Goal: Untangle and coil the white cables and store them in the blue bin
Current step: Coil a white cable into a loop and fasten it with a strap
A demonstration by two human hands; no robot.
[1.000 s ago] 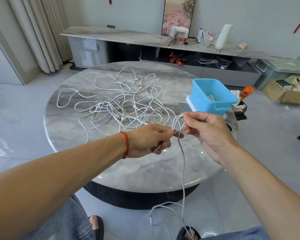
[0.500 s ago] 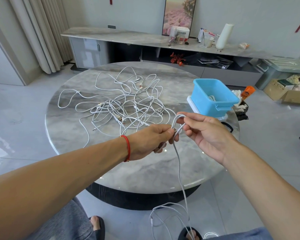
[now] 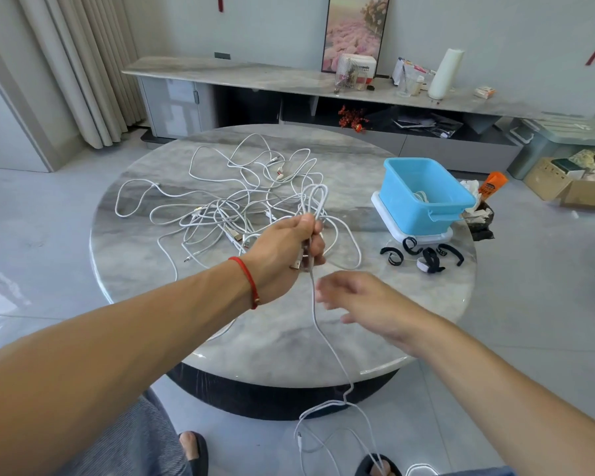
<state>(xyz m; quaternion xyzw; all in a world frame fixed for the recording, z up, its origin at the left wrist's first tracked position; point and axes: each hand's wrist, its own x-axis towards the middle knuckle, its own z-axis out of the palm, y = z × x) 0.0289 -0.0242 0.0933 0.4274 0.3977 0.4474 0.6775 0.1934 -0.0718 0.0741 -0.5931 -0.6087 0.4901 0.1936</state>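
A looped white cable (image 3: 312, 214) is gripped in the left hand (image 3: 289, 250) at frame centre; the right hand (image 3: 364, 304), blurred, is held loosely spread just below it. Tangled white cables (image 3: 227, 201) are spread on the desk (image 3: 289, 338) behind, the blue bin (image 3: 423, 197) at upper right.

black velcro straps (image 3: 423, 256) lie on the round grey marble table (image 3: 272, 341); a white paper roll (image 3: 445, 73) stands on the long marble sideboard (image 3: 255, 75)
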